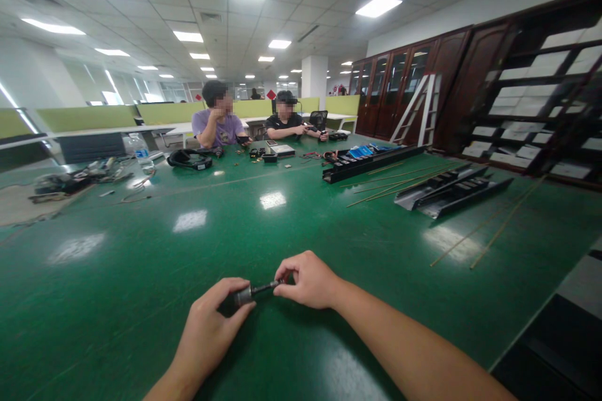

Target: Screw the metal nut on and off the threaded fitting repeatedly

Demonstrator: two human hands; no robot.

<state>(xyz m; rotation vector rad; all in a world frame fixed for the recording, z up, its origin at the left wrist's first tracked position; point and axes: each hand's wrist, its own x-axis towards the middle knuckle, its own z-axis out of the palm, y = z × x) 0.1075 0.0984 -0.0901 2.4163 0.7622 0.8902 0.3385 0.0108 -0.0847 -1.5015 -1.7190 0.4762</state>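
I look out over a wide green bench [141, 250] running away from its near edge. At the far edge sit two people, one in a purple top [221, 131] and one in a black top [281, 125]. Toward the bench's right edge I have a long black channel [376, 165] with a pair of shorter dark channels [470, 198] nearer me, and thin tan rods [505, 224] lying around them. Near the far edge, left of middle, rests a black headset [188, 160], with a clear bottle [140, 149] upright beyond its left side. My left hand [209, 322] has its grip closed round the thick end of a dark shafted tool [264, 288], thumb below, fingers above. My right hand [308, 279] has a tight pinch on the thin end. The tool is near the middle of the bench's near edge; whether it touches the surface I can't tell.
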